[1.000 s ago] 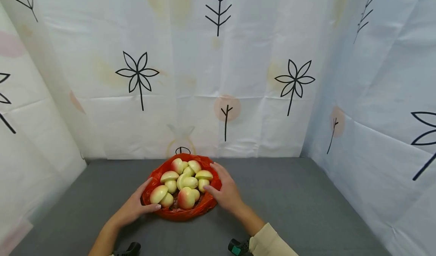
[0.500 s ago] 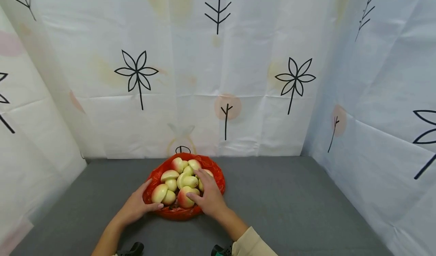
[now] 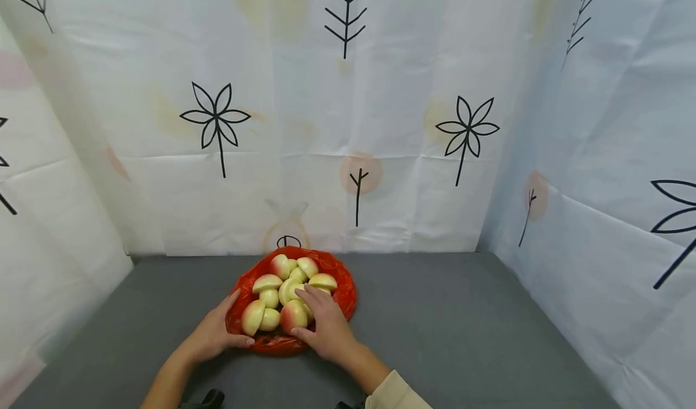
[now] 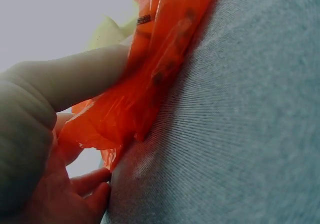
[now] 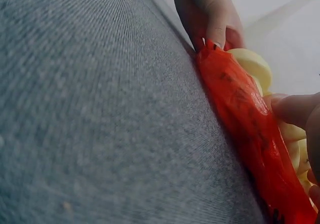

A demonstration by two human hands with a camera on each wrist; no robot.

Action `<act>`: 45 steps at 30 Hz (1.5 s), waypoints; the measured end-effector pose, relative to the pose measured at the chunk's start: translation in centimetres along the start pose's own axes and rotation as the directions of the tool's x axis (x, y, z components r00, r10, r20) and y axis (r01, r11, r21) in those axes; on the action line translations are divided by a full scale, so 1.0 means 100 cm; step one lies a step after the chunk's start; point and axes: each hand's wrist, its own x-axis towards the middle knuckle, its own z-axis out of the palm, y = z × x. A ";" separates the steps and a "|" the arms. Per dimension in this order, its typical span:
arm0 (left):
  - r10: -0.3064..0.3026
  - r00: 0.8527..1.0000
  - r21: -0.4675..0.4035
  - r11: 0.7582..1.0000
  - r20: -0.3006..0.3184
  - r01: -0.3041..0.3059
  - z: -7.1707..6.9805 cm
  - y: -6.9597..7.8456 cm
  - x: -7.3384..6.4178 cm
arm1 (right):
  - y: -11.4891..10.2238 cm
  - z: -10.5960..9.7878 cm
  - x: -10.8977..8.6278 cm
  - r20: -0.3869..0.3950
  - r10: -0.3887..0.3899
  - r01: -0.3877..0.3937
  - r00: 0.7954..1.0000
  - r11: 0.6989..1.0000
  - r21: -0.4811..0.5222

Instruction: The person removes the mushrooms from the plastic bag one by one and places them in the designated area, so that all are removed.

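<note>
An opened red plastic bag (image 3: 342, 282) lies on the grey table, its rim spread in a ring. Inside sit several pale yellow mushrooms with reddish caps, among them a front mushroom (image 3: 293, 316). My left hand (image 3: 209, 333) holds the bag's left rim; in the left wrist view its thumb (image 4: 85, 73) lies over the red plastic, with fingers on the other side. My right hand (image 3: 328, 330) reaches over the rim, thumb and fingers spanning the front mushroom and covering part of it. In the right wrist view the thumb tip (image 5: 280, 103) meets a yellow surface just above the rim.
Grey cloth (image 3: 446, 324) covers the table around the bag. A white patterned curtain (image 3: 408, 95) closes the back, with similar sheets at the left and right (image 3: 609, 155). Dark wrist devices (image 3: 209, 400) sit at the bottom edge.
My right hand has left the bag's right rim, moving left and down over the front mushroom. My left hand keeps its place at the left rim.
</note>
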 end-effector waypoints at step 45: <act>-0.009 1.000 -0.001 1.000 0.004 0.009 -0.006 -0.001 -0.001 | -0.004 -0.004 0.000 0.056 -0.036 0.040 0.998 0.997 -0.067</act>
